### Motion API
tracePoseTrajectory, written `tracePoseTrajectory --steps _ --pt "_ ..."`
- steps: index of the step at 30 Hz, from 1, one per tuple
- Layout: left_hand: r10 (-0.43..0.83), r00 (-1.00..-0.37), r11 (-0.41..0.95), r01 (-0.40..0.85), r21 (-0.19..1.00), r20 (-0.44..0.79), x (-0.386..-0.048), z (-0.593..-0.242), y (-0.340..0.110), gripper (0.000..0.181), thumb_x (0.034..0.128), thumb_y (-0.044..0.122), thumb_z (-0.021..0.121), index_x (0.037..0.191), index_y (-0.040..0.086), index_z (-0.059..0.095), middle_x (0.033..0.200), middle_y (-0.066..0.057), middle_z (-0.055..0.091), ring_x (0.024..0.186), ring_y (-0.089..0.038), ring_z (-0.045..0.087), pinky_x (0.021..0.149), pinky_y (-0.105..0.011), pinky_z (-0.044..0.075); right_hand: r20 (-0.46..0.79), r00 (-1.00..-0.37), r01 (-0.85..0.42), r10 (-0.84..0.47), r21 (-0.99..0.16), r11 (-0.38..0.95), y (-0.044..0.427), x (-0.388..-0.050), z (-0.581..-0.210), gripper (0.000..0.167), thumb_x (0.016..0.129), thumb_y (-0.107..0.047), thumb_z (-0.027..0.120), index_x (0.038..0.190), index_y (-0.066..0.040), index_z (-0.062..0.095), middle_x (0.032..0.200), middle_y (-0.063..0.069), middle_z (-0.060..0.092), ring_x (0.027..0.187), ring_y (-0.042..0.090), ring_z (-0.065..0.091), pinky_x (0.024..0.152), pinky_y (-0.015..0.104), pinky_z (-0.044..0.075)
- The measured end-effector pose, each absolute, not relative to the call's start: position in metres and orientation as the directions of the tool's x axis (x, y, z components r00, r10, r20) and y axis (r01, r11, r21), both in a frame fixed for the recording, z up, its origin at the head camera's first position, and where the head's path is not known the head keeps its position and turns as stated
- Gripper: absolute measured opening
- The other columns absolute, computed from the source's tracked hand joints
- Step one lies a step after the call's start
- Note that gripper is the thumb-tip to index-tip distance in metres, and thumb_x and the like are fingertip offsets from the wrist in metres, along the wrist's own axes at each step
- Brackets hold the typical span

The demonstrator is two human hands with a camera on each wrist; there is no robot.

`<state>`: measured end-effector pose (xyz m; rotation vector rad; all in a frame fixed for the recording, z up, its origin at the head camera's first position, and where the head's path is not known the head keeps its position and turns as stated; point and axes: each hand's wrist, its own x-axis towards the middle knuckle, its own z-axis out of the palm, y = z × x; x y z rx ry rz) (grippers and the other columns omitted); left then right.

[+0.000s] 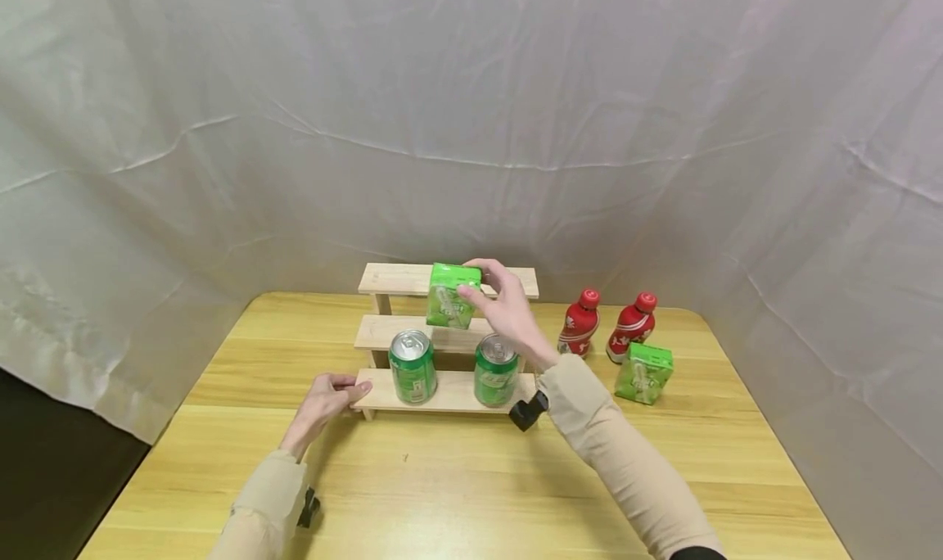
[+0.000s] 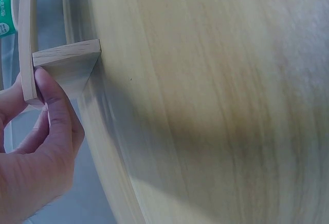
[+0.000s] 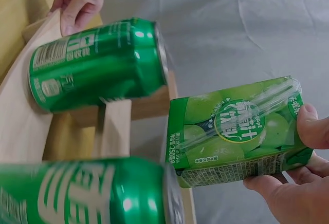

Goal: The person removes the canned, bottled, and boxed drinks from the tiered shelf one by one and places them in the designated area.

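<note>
A green juice carton (image 1: 450,302) (image 3: 234,131) is pinched by my right hand (image 1: 510,308) (image 3: 295,175) near the upper and middle boards of a three-step wooden rack (image 1: 394,278). In the right wrist view the carton's bottom shows no support under it that I can make out. Two green cans (image 1: 413,372) (image 1: 496,373) stand upright on the lowest board, apart from each other. My left hand (image 1: 324,404) (image 2: 46,131) grips the left end of that lowest board (image 2: 27,39) between thumb and fingers.
On the wooden table (image 1: 442,494), right of the rack, stand two red bottles (image 1: 579,327) (image 1: 632,329). A second green carton (image 1: 644,374) stands in front of them. Grey curtains (image 1: 471,134) hang behind the table and at both sides.
</note>
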<state>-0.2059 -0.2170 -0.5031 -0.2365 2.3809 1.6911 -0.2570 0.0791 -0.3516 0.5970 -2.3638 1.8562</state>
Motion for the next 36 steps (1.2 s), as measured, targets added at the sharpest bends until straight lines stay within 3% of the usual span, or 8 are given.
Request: tracePoseTrajectory --steps 3,8,12,16,25,27,31,36 --pt "-0.009 -0.965 0.327 -0.250 0.911 -0.262 -0.206 -0.503 -0.217 0.052 0.0966 0.018 0.066 0.129 -0.020 0.051 0.108 -0.027 0.069 0.079 -0.011 0.065 0.079 -0.032 0.061 0.341 -0.912 -0.384 -0.226 -0.905 0.182 0.092 -0.253 -0.351 0.035 0.096 -0.003 0.065 0.129 0.002 0.056 0.125 0.024 0.062 0.118 0.031 0.061 0.093 0.030 0.056" --pt "-0.011 -0.967 0.336 -0.244 0.910 -0.255 -0.207 -0.503 -0.217 0.051 0.0965 0.018 0.067 0.127 -0.020 0.053 0.103 -0.022 0.071 0.077 -0.011 0.064 0.077 -0.034 0.061 0.374 -0.913 -0.399 -0.163 -0.901 0.171 0.119 -0.247 -0.355 0.036 0.094 0.001 0.065 0.129 0.005 0.056 0.124 0.027 0.063 0.108 0.016 0.060 0.081 0.018 0.055" --pt "-0.009 -0.967 0.327 -0.245 0.913 -0.256 -0.206 -0.503 -0.217 0.050 0.0963 0.017 0.067 0.127 -0.020 0.053 0.104 -0.022 0.071 0.078 -0.011 0.065 0.076 -0.030 0.061 0.388 -0.915 -0.402 -0.108 -0.893 0.200 0.142 -0.245 -0.360 0.038 0.094 0.001 0.066 0.130 0.006 0.055 0.126 0.027 0.061 0.103 0.003 0.057 0.080 0.013 0.052" --pt "-0.001 -0.966 0.306 -0.245 0.920 -0.257 -0.206 -0.504 -0.215 0.050 0.0962 0.016 0.067 0.127 -0.020 0.053 0.104 -0.022 0.071 0.078 -0.010 0.066 0.075 -0.027 0.061 0.407 -0.910 -0.413 -0.075 -0.884 0.218 0.165 -0.242 -0.366 0.039 0.094 0.001 0.065 0.132 0.007 0.053 0.124 0.026 0.059 0.102 0.000 0.057 0.078 0.011 0.051" --pt "0.032 -0.970 0.277 -0.223 0.935 -0.241 -0.207 -0.507 -0.215 0.048 0.0972 0.015 0.065 0.126 -0.022 0.052 0.102 -0.021 0.072 0.076 -0.009 0.066 0.074 -0.028 0.062 0.383 -0.924 -0.369 0.007 -0.893 0.257 0.213 -0.235 -0.386 0.039 0.097 -0.004 0.063 0.133 0.006 0.052 0.114 -0.007 0.058 0.105 -0.001 0.056 0.082 0.008 0.051" --pt "0.036 -0.970 0.267 -0.221 0.938 -0.239 -0.207 -0.507 -0.216 0.048 0.0974 0.015 0.065 0.126 -0.022 0.053 0.101 -0.021 0.072 0.076 -0.009 0.066 0.074 -0.029 0.062 0.374 -0.927 -0.354 0.026 -0.895 0.272 0.222 -0.234 -0.392 0.038 0.097 -0.004 0.063 0.132 0.007 0.053 0.113 -0.010 0.058 0.104 -0.001 0.056 0.079 0.008 0.050" --pt "0.041 -0.970 0.259 -0.221 0.940 -0.239 -0.207 -0.507 -0.215 0.048 0.0978 0.015 0.065 0.126 -0.022 0.052 0.100 -0.019 0.073 0.075 -0.009 0.066 0.074 -0.029 0.062 0.345 -0.937 -0.309 0.056 -0.891 0.332 0.237 -0.231 -0.407 0.038 0.098 -0.008 0.063 0.133 0.004 0.055 0.113 -0.002 0.059 0.093 -0.001 0.055 0.067 0.012 0.046" --pt "0.037 -0.970 0.262 -0.224 0.939 -0.241 -0.208 -0.508 -0.216 0.049 0.0976 0.015 0.065 0.126 -0.022 0.052 0.099 -0.017 0.073 0.075 -0.009 0.066 0.071 -0.026 0.061 0.282 -0.957 -0.235 0.071 -0.893 0.383 0.248 -0.233 -0.429 0.039 0.099 -0.010 0.063 0.135 0.004 0.054 0.122 0.024 0.062 0.094 -0.007 0.054 0.074 0.006 0.047"
